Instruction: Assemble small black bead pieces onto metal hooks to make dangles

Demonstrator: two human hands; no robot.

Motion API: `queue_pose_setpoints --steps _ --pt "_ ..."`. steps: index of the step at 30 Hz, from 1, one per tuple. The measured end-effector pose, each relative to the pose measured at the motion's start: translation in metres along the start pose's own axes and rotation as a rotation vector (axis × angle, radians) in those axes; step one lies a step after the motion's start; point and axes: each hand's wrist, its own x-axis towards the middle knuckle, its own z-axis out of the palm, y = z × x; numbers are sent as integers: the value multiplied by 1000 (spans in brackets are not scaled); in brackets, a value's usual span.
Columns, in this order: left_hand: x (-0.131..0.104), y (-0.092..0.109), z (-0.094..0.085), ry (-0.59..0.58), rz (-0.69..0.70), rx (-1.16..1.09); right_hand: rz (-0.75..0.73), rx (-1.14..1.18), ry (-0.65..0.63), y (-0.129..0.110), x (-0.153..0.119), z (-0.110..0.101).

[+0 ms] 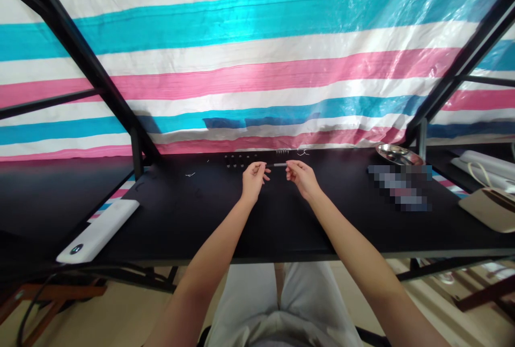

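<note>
A thin rod (277,164), dark at its left end and grey toward the right, stretches level between my two hands, above the far part of the black table. The fingertips of my left hand (253,178) pinch its left end. My right hand (301,176) pinches the right end, thumb and forefinger together. Too little of the rod shows to tell its kind. Just beyond my left hand lie several small round dark pieces (234,165) in rows. Behind the rod is a row of small pale pieces (282,152), with thin white strands (303,152) to its right.
The black table (169,229) carries a long white device (98,231) at left and a shiny metal dish (398,154) at back right, beside a blurred-out item (400,189). A beige pouch (488,210) lies far right. Black frame posts (100,81) and a striped sheet (257,73) stand behind.
</note>
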Motion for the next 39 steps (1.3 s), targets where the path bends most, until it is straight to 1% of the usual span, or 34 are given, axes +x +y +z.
queue_pose_setpoints --steps 3,6,8,9,12,19,22,25,29,39 --pt "0 -2 -1 -13 -22 6 -34 44 20 -4 2 -4" --pt "-2 -2 0 -139 -27 47 -52 52 -29 -4 1 -4" --pt "-5 -2 2 -226 -24 58 -46 0 -91 -2 -1 -2" --pt "-5 -2 2 -249 -25 56 -35 -46 -130 -1 -1 -2" --pt "-6 -1 3 -246 -32 66 -14 -213 -231 1 -4 -1" --pt "-6 3 1 -194 -13 98 -49 -527 -381 0 -10 -1" --pt "-6 3 0 -234 1 120 -61 -608 -438 -2 -14 1" --pt "-6 1 -1 -296 -1 146 -61 -625 -462 -3 -16 1" --pt "-6 0 -2 -322 16 167 -31 -594 -467 -1 -14 0" --pt "-9 6 -3 -314 54 195 6 -504 -455 1 -12 -2"
